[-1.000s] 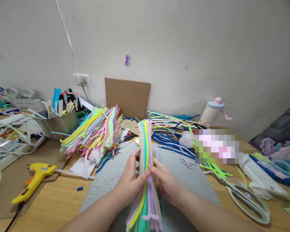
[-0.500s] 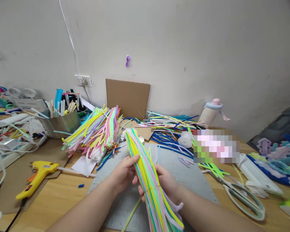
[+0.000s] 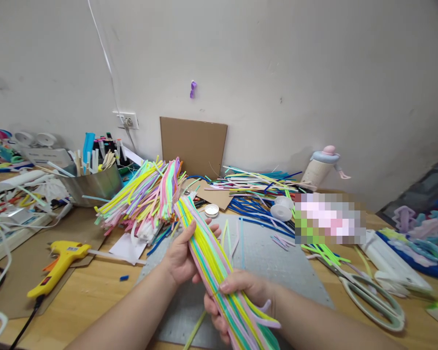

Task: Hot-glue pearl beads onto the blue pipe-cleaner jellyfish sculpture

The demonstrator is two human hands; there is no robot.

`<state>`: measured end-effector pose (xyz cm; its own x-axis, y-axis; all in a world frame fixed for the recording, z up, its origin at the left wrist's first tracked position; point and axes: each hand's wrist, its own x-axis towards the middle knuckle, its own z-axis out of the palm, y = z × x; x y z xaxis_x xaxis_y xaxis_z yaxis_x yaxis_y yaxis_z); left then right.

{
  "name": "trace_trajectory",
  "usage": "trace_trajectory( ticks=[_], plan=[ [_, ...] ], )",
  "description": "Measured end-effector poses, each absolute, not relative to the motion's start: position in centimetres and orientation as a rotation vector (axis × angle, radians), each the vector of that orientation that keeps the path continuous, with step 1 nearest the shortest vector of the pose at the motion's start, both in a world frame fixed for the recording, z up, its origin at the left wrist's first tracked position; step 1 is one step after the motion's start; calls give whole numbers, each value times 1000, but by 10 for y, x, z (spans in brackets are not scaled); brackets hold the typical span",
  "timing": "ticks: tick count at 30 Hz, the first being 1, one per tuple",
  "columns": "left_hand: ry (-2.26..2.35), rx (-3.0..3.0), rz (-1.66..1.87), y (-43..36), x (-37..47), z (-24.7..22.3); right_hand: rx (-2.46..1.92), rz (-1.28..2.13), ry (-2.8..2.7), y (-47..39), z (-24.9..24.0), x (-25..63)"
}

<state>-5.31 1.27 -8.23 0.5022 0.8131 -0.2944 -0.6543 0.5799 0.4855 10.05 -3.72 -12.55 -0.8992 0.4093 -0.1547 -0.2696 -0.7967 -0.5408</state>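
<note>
A thick bundle of pipe cleaners (image 3: 208, 253) in yellow, green, pink and lilac slants across the middle, its top end pointing up and left. My left hand (image 3: 184, 253) is closed around the upper part, thumb lying on the front. Lower down, my right hand (image 3: 237, 291) grips the same bundle, its thumb across the front near a thin tie band. A few lilac and yellow stems splay out by the right wrist. Beneath both hands lies a grey mat (image 3: 273, 277), with a loose yellow-green stem (image 3: 195, 330) below the bundle.
A yellow glue gun (image 3: 60, 265) lies at left, scissors (image 3: 372, 299) at right. Behind are a heap of pastel pipe cleaners (image 3: 142, 194), a metal container of sticks (image 3: 93, 187), a white spool (image 3: 282, 209), a bottle (image 3: 317, 167) and a cardboard sheet (image 3: 193, 146).
The bundle's top end has moved left and slightly down. My right hand has come from behind the bundle to wrap its lower part, thumb now in front. The left hand has shifted up and left.
</note>
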Motion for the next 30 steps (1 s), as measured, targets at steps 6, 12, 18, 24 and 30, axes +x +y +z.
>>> trace_trajectory(
  ticks=[6,12,18,24,30],
  plan=[
    [442,284,961,11,-49,-81,-385,2738,-714,-48,-123,95],
    [564,201,1034,7,-45,-75,-316,2688,-682,-49,-117,89],
    [336,180,1009,9,-47,-73,-299,2777,-556,-52,-110,89],
    [436,199,1054,11,-50,-71,-359,2865,-550,-52,-112,79],
    [512,223,1048,11,-50,-71,-366,2847,-541,-55,-114,73]
  ],
)
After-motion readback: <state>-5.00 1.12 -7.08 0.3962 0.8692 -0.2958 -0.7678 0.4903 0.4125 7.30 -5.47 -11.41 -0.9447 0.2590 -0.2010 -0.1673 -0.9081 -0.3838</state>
